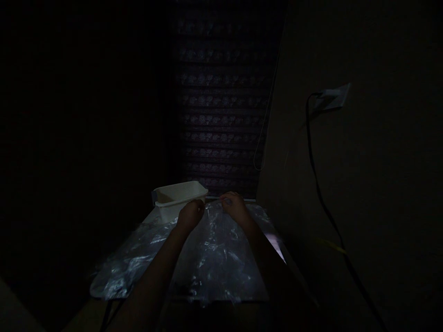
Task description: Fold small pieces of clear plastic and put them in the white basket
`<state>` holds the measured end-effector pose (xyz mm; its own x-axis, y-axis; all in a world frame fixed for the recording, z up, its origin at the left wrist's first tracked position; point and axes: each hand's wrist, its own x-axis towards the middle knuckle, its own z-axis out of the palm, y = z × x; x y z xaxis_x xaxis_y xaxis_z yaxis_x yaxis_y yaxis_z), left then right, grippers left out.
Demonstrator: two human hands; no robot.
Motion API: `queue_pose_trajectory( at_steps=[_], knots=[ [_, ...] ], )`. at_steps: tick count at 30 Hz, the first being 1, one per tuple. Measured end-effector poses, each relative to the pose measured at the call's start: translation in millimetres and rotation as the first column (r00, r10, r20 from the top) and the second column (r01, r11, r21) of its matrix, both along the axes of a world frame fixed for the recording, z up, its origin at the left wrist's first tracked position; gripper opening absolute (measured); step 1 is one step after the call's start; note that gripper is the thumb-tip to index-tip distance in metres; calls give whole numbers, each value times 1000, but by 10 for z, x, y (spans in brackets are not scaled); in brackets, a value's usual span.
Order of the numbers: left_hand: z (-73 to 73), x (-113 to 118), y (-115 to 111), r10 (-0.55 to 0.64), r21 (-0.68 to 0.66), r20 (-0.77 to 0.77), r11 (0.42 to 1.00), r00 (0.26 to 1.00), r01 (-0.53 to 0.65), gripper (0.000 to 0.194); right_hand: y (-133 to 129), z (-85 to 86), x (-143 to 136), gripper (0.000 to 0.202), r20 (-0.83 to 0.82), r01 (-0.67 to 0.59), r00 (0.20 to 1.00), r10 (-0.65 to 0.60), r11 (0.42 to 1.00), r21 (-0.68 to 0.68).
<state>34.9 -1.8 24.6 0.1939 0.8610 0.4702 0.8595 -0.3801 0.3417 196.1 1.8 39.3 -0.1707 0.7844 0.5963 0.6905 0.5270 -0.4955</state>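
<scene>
Head | Clear plastic sheet [216,253] is covering tabletop [151,215], running near edge toward far edge; crumpling is obscuring its long axis | left hand [191,215], right hand [236,206] are pinching its far end | white basket [169,211] is standing toward far-left corner

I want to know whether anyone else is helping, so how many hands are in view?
2. The left hand is near the pale tub; the right hand is farther right, near the shiny plastic. Deep shadow could hide others.

Dim tbl [151,216] w/ crinkled clear plastic [218,251], white tub [169,212] far L.
</scene>
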Motion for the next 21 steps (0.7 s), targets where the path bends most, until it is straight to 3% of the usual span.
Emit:
queue_pose_trajectory(
  at_steps=[4,7,9,12,16,19,21],
  knots=[
    [72,-5,7,-34,107,230,994,973,9,18,23,-50,-1,31,-107,-59,993,55,998,-37],
    [158,18,0,-94,134,426,990,900,40,17,41,-123,-28,48,-210,-120,974,90,984,-135],
    [240,32,-24,-152,128,558,987,816,97,17,45,-147,-42,60,-331,-185,938,108,959,-212],
    [379,34,-86,-226,104,740,969,634,225,17,20,-112,-36,69,-491,-351,850,189,899,-263],
    [500,7,-166,-250,125,880,942,403,311,17,-66,0,-29,73,-512,-514,788,342,824,-240],
    [520,-12,-190,-235,126,932,925,277,358,17,-122,58,-77,64,-524,-599,742,418,765,-237],
    [521,-21,-196,-204,99,945,923,255,371,17,-142,85,-116,46,-520,-590,753,403,764,-263]
  ],
)
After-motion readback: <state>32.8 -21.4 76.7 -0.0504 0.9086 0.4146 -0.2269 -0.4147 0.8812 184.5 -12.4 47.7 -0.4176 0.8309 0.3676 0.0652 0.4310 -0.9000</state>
